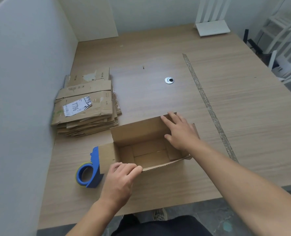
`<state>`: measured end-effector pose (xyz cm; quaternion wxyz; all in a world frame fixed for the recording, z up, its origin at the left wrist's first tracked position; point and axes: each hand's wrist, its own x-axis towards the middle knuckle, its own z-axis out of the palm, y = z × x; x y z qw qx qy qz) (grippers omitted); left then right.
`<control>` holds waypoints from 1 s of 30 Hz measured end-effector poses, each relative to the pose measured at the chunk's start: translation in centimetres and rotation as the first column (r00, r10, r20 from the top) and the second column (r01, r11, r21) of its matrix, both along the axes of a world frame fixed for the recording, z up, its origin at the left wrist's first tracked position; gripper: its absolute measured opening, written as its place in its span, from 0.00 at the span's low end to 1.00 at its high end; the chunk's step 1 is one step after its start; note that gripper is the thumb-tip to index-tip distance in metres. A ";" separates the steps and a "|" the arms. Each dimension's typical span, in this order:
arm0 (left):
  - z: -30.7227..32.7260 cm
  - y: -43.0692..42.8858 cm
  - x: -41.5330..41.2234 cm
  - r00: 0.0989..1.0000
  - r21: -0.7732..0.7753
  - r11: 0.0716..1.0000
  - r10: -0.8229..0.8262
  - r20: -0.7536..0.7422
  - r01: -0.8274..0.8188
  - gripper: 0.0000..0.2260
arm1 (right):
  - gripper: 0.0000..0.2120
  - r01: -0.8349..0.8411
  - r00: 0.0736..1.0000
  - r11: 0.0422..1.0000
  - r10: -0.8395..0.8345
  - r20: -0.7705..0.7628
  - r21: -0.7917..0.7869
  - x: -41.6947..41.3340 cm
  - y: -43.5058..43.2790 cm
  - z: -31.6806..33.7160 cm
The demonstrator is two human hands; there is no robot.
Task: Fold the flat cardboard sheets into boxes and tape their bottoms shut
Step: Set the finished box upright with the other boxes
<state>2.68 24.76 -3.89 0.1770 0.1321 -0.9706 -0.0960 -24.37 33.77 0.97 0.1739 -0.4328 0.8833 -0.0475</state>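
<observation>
Left hand pinches the near rim of the box, fingers curled; right hand, fingers straight, presses the far right corner. We judge both hold it square. Box stands open-top by the near edge of the table, tape dispenser just beside.

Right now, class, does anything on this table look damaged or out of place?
A long, wrinkled strip of tape runs across the table right of the box, holding nothing. The label on the top flat cardboard sheet is torn.
</observation>
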 end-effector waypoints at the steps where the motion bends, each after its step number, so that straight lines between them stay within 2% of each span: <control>1: -0.1 0.3 0.1 1.000 -0.010 1.000 0.016 -0.007 -0.016 0.22 | 0.33 0.003 1.000 1.000 -0.004 0.023 0.024 -0.2 -0.3 -0.1; 4: -0.6 1.3 0.7 0.999 -0.037 0.999 0.036 -0.020 -0.037 0.19 | 0.30 0.026 0.999 0.998 -0.029 0.046 0.063 -0.8 -0.9 -0.9; 8: -0.5 1.5 1.0 0.999 -0.014 0.999 0.043 0.016 -0.042 0.16 | 0.21 0.087 0.993 0.996 -0.090 0.076 0.033 -1.3 -1.0 -2.1; 17: -1.3 1.8 2.6 0.990 0.056 0.996 -0.073 0.119 0.067 0.18 | 0.17 0.079 0.992 0.994 -0.086 0.095 0.075 -2.1 -1.7 -2.7; 19: -1.9 1.9 3.0 0.989 0.172 0.984 -0.066 0.132 0.043 0.18 | 0.16 0.079 0.991 0.993 -0.088 0.101 0.083 -2.1 -1.8 -2.8; 22: -1.9 1.2 2.1 0.993 0.434 0.897 0.034 0.115 -0.081 0.16 | 0.15 0.090 0.991 0.994 -0.096 0.094 0.068 -2.0 -1.7 -3.1; 24: -0.8 0.9 1.2 0.978 0.498 0.856 0.041 0.203 -0.140 0.16 | 0.14 0.106 0.990 0.992 -0.112 0.091 0.066 -1.8 -1.8 -3.3; 26: 0.7 0.9 0.3 0.929 0.462 0.869 -0.007 0.370 -0.178 0.20 | 0.15 0.116 0.988 0.991 -0.122 0.090 0.068 -1.7 -1.7 -3.4; 28: 1.9 0.7 -1.0 0.844 0.315 0.924 0.017 0.536 -0.219 0.24 | 0.15 0.123 0.987 0.991 -0.128 0.098 0.058 -1.7 -1.5 -3.5; 30: 2.2 0.5 -2.3 0.809 0.177 0.958 0.084 0.581 -0.226 0.26 | 0.15 0.131 0.984 0.990 -0.136 0.113 0.048 -1.6 -1.4 -3.5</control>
